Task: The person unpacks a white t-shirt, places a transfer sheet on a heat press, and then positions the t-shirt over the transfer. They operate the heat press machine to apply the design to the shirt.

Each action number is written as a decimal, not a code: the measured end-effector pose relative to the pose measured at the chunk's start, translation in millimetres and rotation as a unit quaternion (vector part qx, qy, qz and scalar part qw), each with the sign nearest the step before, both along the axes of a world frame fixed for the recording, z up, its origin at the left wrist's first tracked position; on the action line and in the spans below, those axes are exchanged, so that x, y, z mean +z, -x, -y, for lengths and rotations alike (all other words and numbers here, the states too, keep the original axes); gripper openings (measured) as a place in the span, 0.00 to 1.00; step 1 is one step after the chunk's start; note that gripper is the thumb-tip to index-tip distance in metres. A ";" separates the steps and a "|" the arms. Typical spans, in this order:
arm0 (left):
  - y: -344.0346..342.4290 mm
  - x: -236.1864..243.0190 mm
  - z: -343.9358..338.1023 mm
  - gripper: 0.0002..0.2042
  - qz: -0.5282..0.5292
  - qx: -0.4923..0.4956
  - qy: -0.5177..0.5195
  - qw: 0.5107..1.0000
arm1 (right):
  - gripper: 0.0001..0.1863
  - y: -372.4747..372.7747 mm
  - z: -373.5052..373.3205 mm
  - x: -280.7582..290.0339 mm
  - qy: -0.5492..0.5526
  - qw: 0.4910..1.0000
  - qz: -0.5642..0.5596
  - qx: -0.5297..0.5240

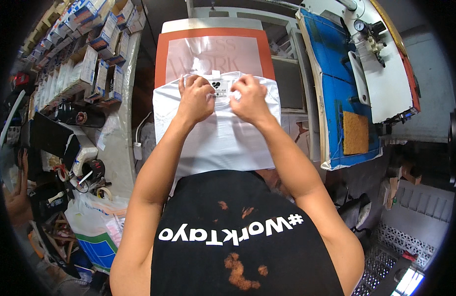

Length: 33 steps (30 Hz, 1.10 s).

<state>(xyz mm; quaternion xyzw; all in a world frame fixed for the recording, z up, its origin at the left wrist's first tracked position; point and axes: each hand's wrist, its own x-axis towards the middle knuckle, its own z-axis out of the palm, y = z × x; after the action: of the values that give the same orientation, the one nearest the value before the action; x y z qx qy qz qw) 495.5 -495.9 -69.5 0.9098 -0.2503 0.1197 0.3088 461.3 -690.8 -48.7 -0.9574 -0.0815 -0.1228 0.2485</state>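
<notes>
A white T-shirt [213, 143] lies spread on a flat board in front of me, its neckline at the far end. My left hand [195, 99] is closed on the fabric at the left of the collar, with the fingers bent inward. On the collar's other side, my right hand [251, 99] pinches the cloth between curled fingers. Between both hands shows the dark printed neck label [219, 89] inside the shirt. Just beyond the collar, an orange-bordered board [270, 54] carries a pale glossy panel with faint lettering; its near part is hidden under the shirt.
Small cardboard boxes [82, 74] crowd the left table [122, 118]. A plastic bag [92, 222] hangs nearer, below tape rolls. To the right stands a blue-covered board [331, 89] with a brown pad [356, 133], beside a pressure gauge [359, 25]. Another person's hand [22, 162] appears far left.
</notes>
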 end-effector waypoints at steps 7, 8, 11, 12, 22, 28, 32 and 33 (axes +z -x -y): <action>41.0 18.0 -100.3 0.06 0.028 0.149 0.125 0.980 | 0.11 104.3 250.3 162.5 0.083 0.830 0.325 -0.446; 55.1 10.3 -118.9 0.05 0.018 0.169 0.126 0.977 | 0.18 129.7 288.2 177.7 0.117 0.819 0.280 -0.488; 105.7 -13.3 -171.2 0.05 -0.032 0.241 0.118 0.963 | 0.29 161.1 357.6 170.8 0.164 0.890 0.146 -0.400; 120.7 -19.9 -183.2 0.05 -0.046 0.271 0.117 0.954 | 0.28 160.7 361.5 167.7 0.176 0.892 0.130 -0.396; 170.8 -31.9 -187.0 0.05 -0.047 0.187 0.160 0.968 | 0.42 139.0 303.7 159.5 0.204 0.817 -0.154 -0.517; 213.9 -32.1 -200.4 0.05 -0.043 0.099 0.178 0.978 | 0.38 150.6 313.4 152.0 0.213 0.840 -0.060 -0.496; 261.9 -28.3 -217.7 0.05 -0.087 0.129 0.177 0.972 | 0.35 151.1 224.1 147.2 0.221 0.847 0.034 -0.482; 267.4 -27.7 -212.7 0.05 -0.098 0.138 0.179 0.969 | 0.33 148.1 208.7 142.6 0.220 0.847 0.040 -0.483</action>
<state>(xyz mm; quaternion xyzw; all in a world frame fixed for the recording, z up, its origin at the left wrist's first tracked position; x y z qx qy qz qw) 228.1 -283.2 -97.2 0.8726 -0.0653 0.1139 0.4704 313.2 -899.5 93.9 -0.8996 0.3564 -0.2446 -0.0629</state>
